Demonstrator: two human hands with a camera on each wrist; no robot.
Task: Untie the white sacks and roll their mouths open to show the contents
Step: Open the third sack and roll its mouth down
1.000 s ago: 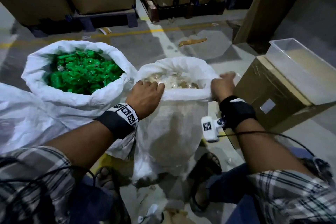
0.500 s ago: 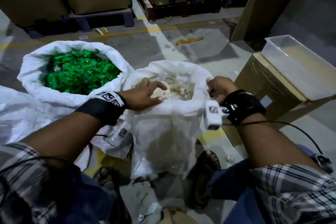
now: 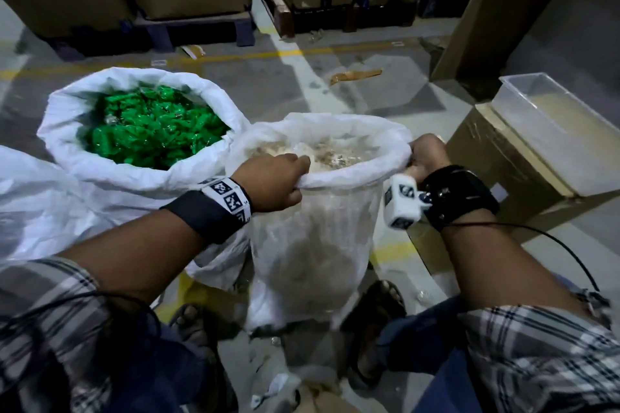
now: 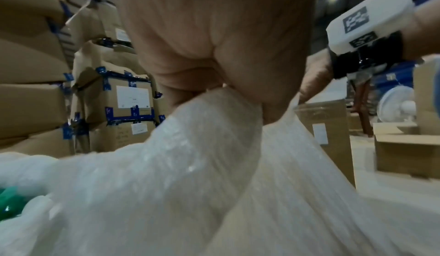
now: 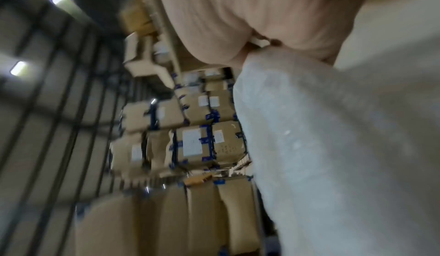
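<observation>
While the sack of green packets sits with its mouth fully rolled back into a thick collar and its contents on show, the second sack, touching it on the side toward the cardboard box, is only partly done. Its mouth is untied and spread, and pale pieces show inside, but the rim forms just a thin roll with a tall wall below it, so more turns are probably needed. The left hand grips the rim on the side nearest the green sack, fingers curled over the edge and thumb beneath. The right hand clutches the rim on the side facing the cardboard box; the right wrist view is blurred, yet it seems to show bunched sacking in the fist. A further spread of white sacking lies beyond the green sack, away from the box; whether that one is opened cannot be told.
</observation>
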